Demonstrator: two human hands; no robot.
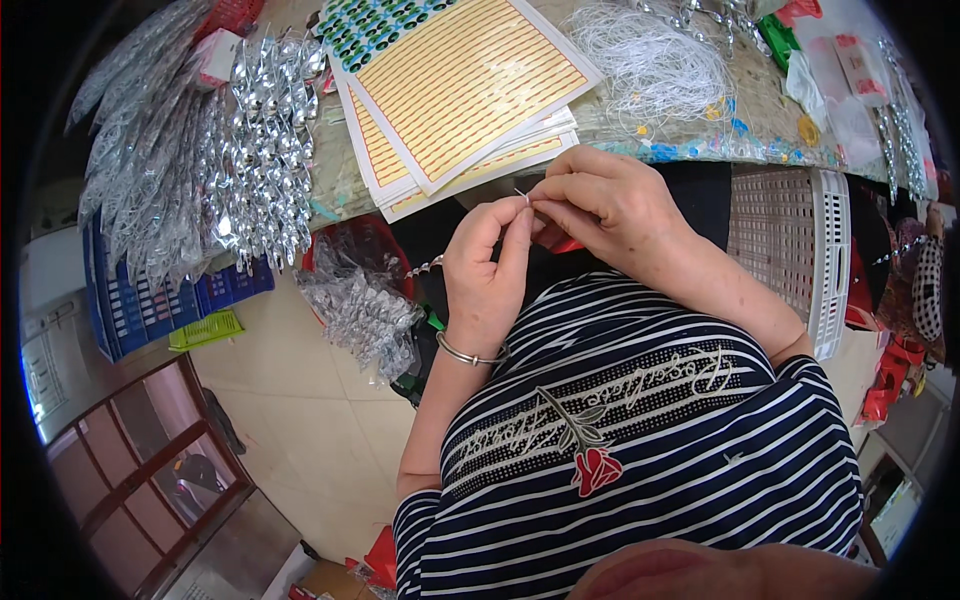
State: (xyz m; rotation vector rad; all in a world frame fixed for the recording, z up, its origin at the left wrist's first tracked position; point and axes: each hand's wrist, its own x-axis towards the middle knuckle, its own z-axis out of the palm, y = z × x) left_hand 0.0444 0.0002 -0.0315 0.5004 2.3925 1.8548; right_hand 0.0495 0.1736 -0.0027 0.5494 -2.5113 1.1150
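My left hand (490,255) and my right hand (610,200) meet in front of the table's near edge, thumbs and forefingers pinched together. A thin pale strand (522,193) shows between the fingertips; the rest of it is hidden by the fingers. Beside the left palm, a silver twisted strip (427,266) sticks out, partly covered by the hand. Below it, a bundle of clear-wrapped silver twists (370,315) hangs over a red container (365,235). Beyond my hands lie stacked yellow sheets with red lines (475,85).
A tangle of white string (655,65) lies on the table (640,135). Silver twisted ornaments (265,140) and clear-bagged ones (150,150) hang off its left edge, above a blue crate (150,310). A white plastic basket (790,240) stands by my right arm.
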